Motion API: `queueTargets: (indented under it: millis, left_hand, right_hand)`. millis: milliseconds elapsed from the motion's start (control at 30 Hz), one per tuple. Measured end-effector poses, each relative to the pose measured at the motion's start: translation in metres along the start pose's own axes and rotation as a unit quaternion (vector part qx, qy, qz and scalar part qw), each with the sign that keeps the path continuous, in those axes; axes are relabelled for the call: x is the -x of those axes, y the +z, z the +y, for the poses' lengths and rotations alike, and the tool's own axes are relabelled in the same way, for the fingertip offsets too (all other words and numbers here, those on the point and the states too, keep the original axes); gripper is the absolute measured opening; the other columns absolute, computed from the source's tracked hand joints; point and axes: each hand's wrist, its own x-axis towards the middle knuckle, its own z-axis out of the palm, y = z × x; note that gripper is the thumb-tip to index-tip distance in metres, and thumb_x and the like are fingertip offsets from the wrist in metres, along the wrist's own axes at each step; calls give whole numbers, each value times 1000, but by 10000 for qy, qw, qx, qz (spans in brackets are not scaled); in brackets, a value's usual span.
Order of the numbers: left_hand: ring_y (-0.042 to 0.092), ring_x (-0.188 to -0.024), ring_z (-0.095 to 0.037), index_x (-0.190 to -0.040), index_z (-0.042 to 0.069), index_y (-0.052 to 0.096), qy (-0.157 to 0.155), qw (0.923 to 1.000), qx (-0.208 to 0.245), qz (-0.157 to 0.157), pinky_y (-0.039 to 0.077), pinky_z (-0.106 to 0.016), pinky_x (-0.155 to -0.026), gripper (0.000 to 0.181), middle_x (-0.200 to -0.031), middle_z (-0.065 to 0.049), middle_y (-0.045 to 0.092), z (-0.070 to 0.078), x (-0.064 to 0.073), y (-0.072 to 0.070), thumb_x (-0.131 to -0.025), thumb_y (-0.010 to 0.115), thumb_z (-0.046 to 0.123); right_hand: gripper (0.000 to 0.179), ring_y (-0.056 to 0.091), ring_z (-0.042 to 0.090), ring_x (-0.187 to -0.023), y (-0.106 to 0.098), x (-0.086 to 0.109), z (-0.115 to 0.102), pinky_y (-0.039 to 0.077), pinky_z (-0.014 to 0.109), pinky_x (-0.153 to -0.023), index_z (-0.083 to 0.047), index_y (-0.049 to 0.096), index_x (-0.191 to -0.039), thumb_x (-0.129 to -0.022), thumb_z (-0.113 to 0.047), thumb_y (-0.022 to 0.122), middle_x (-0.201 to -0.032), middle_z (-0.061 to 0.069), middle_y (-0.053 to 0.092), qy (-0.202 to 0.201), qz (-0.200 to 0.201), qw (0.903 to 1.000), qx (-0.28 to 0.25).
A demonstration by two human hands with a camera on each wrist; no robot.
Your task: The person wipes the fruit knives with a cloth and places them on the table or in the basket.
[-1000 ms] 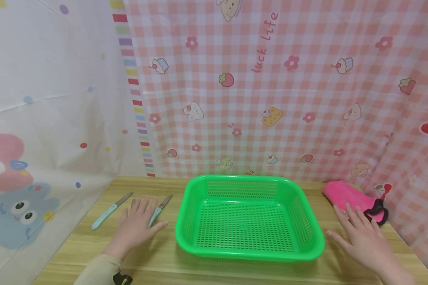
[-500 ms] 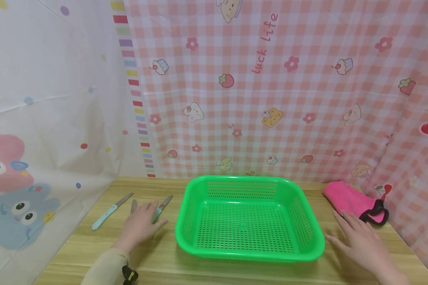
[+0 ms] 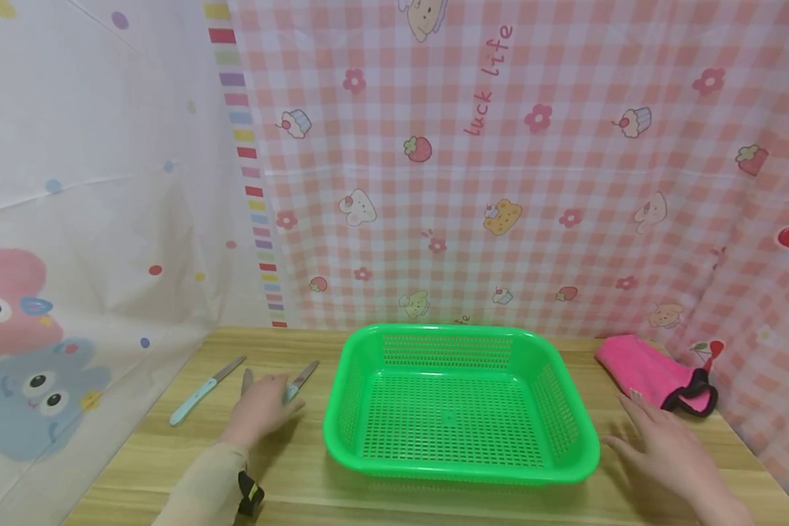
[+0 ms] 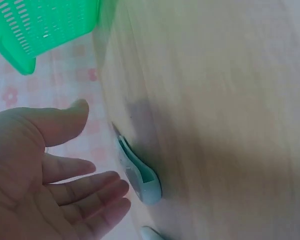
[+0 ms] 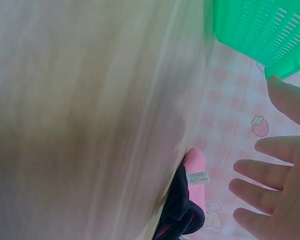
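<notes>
Hovering over the middle knife [image 3: 247, 379], left hand [image 3: 261, 411] is relaxed, grasping nothing; only that knife's blade tip shows past it. Right knife [image 3: 306, 373] is partly hidden by the same hand, blade pointing to the back. Left wrist view: fingers right by a mint handle [image 4: 144, 182], contact can't tell. Left knife [image 3: 200, 393] lies apart, fully visible.

Right hand [image 3: 669, 447] is also released, fingers extended, at the near side of a pink pouch [image 3: 641, 369] with black trim and white label [image 5: 197, 178].

Green basket [image 3: 460, 473] sits between hands on wood-grain tabletop [image 3: 368, 504]. Pink checked sheet [image 3: 381, 175] hangs behind.
</notes>
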Motion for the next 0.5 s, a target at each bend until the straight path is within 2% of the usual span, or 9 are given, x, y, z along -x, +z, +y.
queueTargets:
  millis: [100, 167, 233, 333, 433, 467, 500]
  left_hand:
    - [62, -100, -43, -109, -9, 62, -113, 9998, 151, -93, 7, -71, -110, 39, -97, -20, 66, -2, -3, 0, -89, 74, 23]
    - [62, -88, -35, -100, -5, 62, -236, 9992, 266, -176, 22, -69, -108, 30, -88, -13, 64, -3, -5, 1, -88, 74, 20]
    - [60, -80, -28, -94, -2, 61, -368, 9983, 345, -276, 37, -64, -100, 23, -83, -8, 61, -5, -6, 2, -88, 75, 17]
    - [57, -75, -23, -91, -1, 61, -457, 9976, 381, -341, 40, -62, -98, 19, -79, -6, 59, -8, -9, 3, -87, 74, 13]
    - [56, -73, -23, -89, -1, 61, -474, 9975, 370, -359, 28, -66, -106, 16, -77, -5, 58, -10, -12, 5, -87, 74, 9]
    - [55, -72, -22, -88, 0, 60, -486, 9974, 383, -369, 29, -65, -106, 15, -76, -5, 57, -10, -12, 6, -87, 73, 8]
    - [54, -71, -22, -87, -1, 60, -517, 9970, 421, -393, 36, -62, -102, 14, -76, -5, 57, -11, -13, 6, -88, 72, 6]
  right_hand:
    - [73, 51, 58, -110, -1, -2, 3, 41, 68, -88, 12, 51, -133, -81, -29, 82, -132, 36, 50, -5, -28, 10000, -44]
    - [72, 51, 59, -109, -2, -4, 4, 41, 68, -87, 12, 51, -133, -81, -27, 82, -130, 36, 52, 11, -66, 10000, -51]
    - [70, 53, 58, -106, -3, -5, 6, 42, 68, -87, 12, 51, -133, -82, -27, 81, -125, 35, 56, -5, -65, 10000, -27]
    - [69, 54, 58, -105, -5, -9, 8, 42, 68, -87, 13, 52, -132, -84, -28, 79, -118, 35, 59, 3, -122, 9999, -8]
    - [68, 54, 57, -105, -6, -13, 12, 42, 67, -88, 14, 52, -132, -87, -30, 77, -114, 34, 61, 52, -221, 9997, -35]
    - [67, 54, 57, -105, -6, -14, 14, 41, 67, -88, 13, 52, -132, -88, -31, 76, -114, 34, 61, 83, -254, 9996, -37]
    - [66, 54, 57, -105, -7, -15, 16, 41, 67, -89, 13, 52, -131, -89, -32, 75, -114, 34, 61, 130, -301, 9995, -45]
